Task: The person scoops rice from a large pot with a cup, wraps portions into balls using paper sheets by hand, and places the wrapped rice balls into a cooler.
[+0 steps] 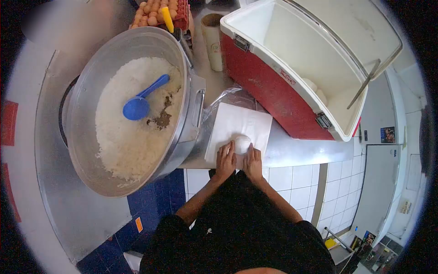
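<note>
A stack of square white wrapping paper (242, 118) lies on the steel table, close to its front edge. On the paper's near half is a smooth, rounded white mound (242, 144), which looks like rice. My left hand (226, 160) sits at the mound's left side, fingers bent and closed at the paper's near edge. Mirroring it on the right is my right hand (252, 162), also closed, fingertips against the mound's side. Both thumbs are mostly hidden. A large metal pot (77, 132) of white rice (121, 150) stands left, with a blue scoop (137, 107) resting on the rice.
A red and white cooler box (269, 86) stands open at the right, white bundles (317, 91) inside. Behind the pot are egg trays (155, 13) and a yellow-handled tool (167, 19). A pale cylindrical container (212, 43) and clear plastic (228, 98) lie near the cooler.
</note>
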The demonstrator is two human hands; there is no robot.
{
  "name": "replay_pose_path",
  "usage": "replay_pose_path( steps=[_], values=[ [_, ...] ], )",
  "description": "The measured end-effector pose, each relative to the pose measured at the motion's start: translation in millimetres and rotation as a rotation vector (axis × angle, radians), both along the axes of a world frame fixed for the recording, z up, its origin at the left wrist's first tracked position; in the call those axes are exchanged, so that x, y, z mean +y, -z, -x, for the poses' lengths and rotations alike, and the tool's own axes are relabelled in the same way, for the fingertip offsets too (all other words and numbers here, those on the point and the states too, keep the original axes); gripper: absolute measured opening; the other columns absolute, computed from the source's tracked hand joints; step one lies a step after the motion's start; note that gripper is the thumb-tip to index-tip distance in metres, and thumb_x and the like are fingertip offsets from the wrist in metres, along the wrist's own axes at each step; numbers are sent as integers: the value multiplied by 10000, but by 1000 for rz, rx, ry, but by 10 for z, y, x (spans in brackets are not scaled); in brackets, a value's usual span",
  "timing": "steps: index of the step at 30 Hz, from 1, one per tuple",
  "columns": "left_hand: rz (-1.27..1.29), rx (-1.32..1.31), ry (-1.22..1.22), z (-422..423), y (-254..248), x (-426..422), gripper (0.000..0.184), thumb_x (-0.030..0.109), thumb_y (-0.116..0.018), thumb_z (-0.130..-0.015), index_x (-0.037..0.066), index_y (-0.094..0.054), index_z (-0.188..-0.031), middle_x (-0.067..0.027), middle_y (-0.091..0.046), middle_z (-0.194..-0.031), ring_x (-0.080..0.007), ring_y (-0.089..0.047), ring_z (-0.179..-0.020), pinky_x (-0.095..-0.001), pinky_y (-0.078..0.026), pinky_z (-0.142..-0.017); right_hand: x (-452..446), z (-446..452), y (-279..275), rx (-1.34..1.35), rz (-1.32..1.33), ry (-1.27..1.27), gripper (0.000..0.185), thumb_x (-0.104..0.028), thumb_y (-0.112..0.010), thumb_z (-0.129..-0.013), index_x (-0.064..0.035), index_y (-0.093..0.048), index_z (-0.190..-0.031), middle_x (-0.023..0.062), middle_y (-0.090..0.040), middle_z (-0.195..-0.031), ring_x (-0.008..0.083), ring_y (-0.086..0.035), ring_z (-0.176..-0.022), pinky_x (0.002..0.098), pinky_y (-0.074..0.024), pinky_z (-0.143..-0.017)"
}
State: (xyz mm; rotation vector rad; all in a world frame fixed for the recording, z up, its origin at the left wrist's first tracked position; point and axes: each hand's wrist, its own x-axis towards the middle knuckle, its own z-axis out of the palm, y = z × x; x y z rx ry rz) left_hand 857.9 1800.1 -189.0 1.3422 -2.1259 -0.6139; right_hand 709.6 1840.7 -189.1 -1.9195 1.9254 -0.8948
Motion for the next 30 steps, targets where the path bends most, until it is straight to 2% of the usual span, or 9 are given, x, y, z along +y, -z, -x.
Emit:
replay_pose_path(
  steps=[5,8,9,13,19,22,26,28,30],
  values=[
    [-227,300,-121,195,72,-83,642,84,-618,-844,-71,-356,-1409,-206,-535,-1179,-339,-531,-1075,-393,-439,-933,-363,-138,-1,-273,-175,299,498,-227,-504,-982,60,-377,-1369,249,-586,-1057,367,-592,-896,437,-507,-782],
    [-605,775,-276,300,8,-200,646,141,-633,-877,-67,-346,-1417,-180,-534,-1250,-282,-548,-1105,-349,-441,-939,-615,-183,151,-1074,-239,391,543,-275,-612,-948,31,-409,-1349,172,-612,-1126,206,-599,-990,330,-510,-805],
    [-768,1098,-372,334,-32,-233,648,176,-639,-896,-49,-345,-1427,-162,-528,-1298,-247,-550,-1125,-327,-440,-943,-642,-193,111,-1072,-216,392,543,-275,-612,-948,31,-409,-1349,172,-612,-1126,206,-599,-990,330,-510,-805],
    [-919,1375,-516,278,11,-470,630,291,-611,-937,-10,-370,-1435,-130,-498,-1345,-192,-492,-1186,-318,-372,-1017,-766,-135,-380,-880,-226,214,541,-188,-597,-940,-11,-362,-1394,173,-608,-1128,222,-591,-1006,338,-491,-843],
    [-465,1185,-217,492,-1304,-723,524,302,-587,-952,-8,-485,-1362,-146,-471,-1361,-196,-453,-1233,-360,-348,-1042,-884,80,-1392,-453,76,120,507,-106,-504,-928,20,-329,-1387,226,-539,-1226,292,-559,-1100,368,-448,-947],
    [-160,977,-134,637,-2024,-726,476,270,-566,-957,-30,-517,-1323,-160,-491,-1350,-227,-444,-1263,-379,-343,-1056,-839,112,-2195,-882,38,81,505,-123,-493,-942,17,-305,-1390,221,-475,-1312,296,-513,-1158,375,-422,-977],
    [24,1002,-18,922,-2673,-531,500,318,-589,-935,-45,-546,-1277,-200,-532,-1301,-278,-489,-1231,-389,-376,-1031,-759,275,-2780,-903,426,28,607,-286,-597,-909,13,-315,-1357,226,-496,-1284,279,-532,-1122,387,-442,-938],
    [109,1071,39,1088,-2736,-424,552,411,-622,-903,-36,-568,-1222,-209,-577,-1217,-302,-542,-1151,-418,-412,-986,-778,428,-2894,-940,692,-80,783,-392,-794,-755,-3,-375,-1290,245,-523,-1247,276,-578,-1071,399,-475,-890],
    [-45,1136,63,1202,-2539,-281,527,405,-616,-906,-21,-563,-1212,-202,-580,-1205,-296,-543,-1139,-421,-417,-972,-786,728,-3023,-845,760,-161,761,-393,-799,-752,-14,-362,-1247,247,-525,-1223,292,-586,-1034,416,-475,-888]
  ],
)
